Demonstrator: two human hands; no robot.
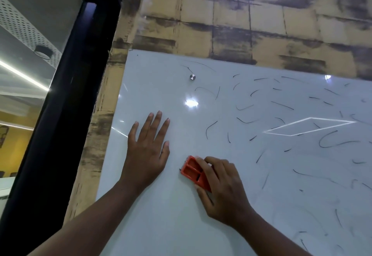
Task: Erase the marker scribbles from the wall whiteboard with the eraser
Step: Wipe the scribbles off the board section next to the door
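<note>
Red plastic marks our eraser (194,173), which sits flat against the whiteboard (161,225) low in the view, at about six o'clock from the steel mounting stud (192,77). Our right hand (223,187) grips it, fingers curled over the top edge and thumb under the lower one. Our left hand (148,151) lies spread and flat on the board at nine o'clock from the eraser, fingers straight, holding nothing; the two hands are near but apart.

We judge the job well short of done, perhaps a third through. What reads as finished is the left part of the board, from its left edge to roughly the eraser's line: it shows bare white with only glare spots. What is left is everything from twelve round to four o'clock of the eraser, where black scribbles (285,105) lie scattered right out to the frame's right edge and down to the lower right corner. A few thin strokes also remain beside the stud. Fainter grey smears low on the right may need a second pass, though we cannot tell whether those are ink or reflection.
</note>
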